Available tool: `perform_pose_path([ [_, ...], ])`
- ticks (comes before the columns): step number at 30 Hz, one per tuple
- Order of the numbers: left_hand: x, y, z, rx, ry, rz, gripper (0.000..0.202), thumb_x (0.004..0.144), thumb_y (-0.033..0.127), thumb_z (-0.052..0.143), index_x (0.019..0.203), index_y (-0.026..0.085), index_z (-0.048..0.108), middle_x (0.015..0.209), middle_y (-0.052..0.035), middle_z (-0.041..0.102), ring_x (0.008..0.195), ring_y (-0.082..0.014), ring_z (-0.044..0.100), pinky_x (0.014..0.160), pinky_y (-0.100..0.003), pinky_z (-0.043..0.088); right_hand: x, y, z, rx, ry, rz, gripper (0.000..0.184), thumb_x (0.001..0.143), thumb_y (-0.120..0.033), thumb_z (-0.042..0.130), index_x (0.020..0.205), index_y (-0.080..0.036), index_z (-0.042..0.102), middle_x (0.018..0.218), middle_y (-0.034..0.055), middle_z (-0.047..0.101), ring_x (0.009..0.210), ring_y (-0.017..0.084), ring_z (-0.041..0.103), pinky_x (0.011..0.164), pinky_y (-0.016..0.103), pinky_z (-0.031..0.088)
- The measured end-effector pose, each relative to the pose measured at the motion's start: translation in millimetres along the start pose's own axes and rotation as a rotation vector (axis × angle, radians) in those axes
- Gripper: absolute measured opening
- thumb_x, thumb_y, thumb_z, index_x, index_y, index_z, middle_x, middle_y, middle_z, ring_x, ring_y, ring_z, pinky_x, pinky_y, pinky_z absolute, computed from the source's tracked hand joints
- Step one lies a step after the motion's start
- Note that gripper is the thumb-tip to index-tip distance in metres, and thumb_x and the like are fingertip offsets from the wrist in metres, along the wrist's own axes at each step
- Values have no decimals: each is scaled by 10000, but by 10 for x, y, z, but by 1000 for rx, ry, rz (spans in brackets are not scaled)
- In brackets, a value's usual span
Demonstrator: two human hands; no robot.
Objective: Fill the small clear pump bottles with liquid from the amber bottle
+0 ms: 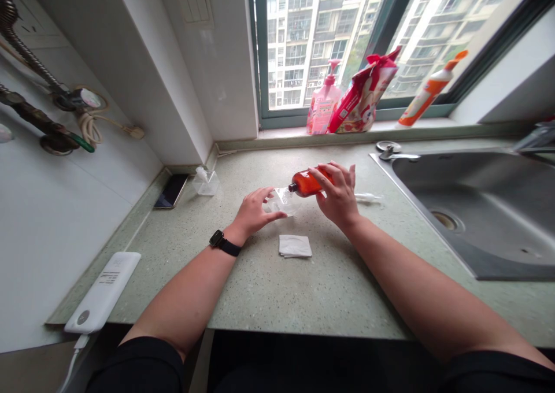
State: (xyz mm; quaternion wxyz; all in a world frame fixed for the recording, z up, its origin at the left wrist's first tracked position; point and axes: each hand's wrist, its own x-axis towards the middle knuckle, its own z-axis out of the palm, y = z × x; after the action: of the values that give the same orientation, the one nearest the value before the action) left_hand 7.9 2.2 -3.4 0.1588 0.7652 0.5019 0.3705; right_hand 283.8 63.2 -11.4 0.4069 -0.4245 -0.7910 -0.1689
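Observation:
My right hand (pixel 338 193) is wrapped round an amber-red bottle (pixel 307 184), tipped nearly level with its uncapped dark neck pointing left. That neck is just above a small clear square container (pixel 286 201) on the counter. My left hand (pixel 254 212), with a black watch on its wrist, steadies the container from the left, thumb in front and fingers behind. Whether liquid is flowing cannot be made out. A folded white tissue (pixel 295 246) lies in front of the container. Behind my right wrist lies a clear-white pump head (pixel 368 199), partly hidden.
A second clear square container with a pump (pixel 205 182) stands at the back left beside a phone (pixel 171 191). A white power bank (pixel 103 292) lies at the left edge. To the right is a steel sink (pixel 489 208). Pink pump bottle (pixel 324 105) and packages line the windowsill.

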Motion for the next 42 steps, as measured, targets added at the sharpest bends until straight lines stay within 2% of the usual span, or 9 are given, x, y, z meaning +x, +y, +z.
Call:
perform_pose_path([
  [6, -8, 17, -8, -3, -4, 3, 788, 786, 699, 890, 1350, 201, 656, 1173, -102, 766, 1005, -283, 749, 913, -459, 611, 1, -4, -2, 1, -4, 5, 745, 902, -61, 629, 1559, -399, 536, 1477, 66, 621, 1481, 348, 483, 1325, 757, 184],
  [15, -5, -2, 7, -17, -8, 2, 792, 784, 706, 886, 1352, 206, 649, 1183, -107, 760, 1003, -284, 743, 921, -476, 617, 1, -11, -8, 8, 5, 2, 780, 905, -62, 635, 1581, -427, 503, 1477, 59, 621, 1475, 345, 491, 1325, 758, 185],
  [22, -25, 4, 3, -35, 7, -41, 919, 752, 694, 920, 1469, 252, 554, 1195, -98, 761, 1091, -313, 747, 956, -493, 624, 1, -5, -12, 6, -22, 17, 823, 902, -66, 640, 1610, -449, 468, 1505, 51, 607, 1484, 349, 480, 1328, 754, 177],
  [28, -34, 36, -17, -22, -9, -37, 877, 768, 691, 909, 1469, 298, 558, 1198, -80, 762, 1084, -304, 749, 952, -495, 629, 3, -7, -13, 1, -13, 6, 818, 902, -70, 638, 1610, -441, 464, 1489, 59, 614, 1473, 352, 488, 1325, 761, 179],
  [42, -37, 67, -42, -5, -27, -39, 840, 787, 710, 884, 1454, 306, 572, 1190, -75, 750, 1068, -304, 743, 912, -478, 637, 1, -5, -16, 0, -35, 18, 835, 909, -78, 639, 1629, -456, 446, 1505, 55, 610, 1489, 358, 476, 1326, 760, 175],
])
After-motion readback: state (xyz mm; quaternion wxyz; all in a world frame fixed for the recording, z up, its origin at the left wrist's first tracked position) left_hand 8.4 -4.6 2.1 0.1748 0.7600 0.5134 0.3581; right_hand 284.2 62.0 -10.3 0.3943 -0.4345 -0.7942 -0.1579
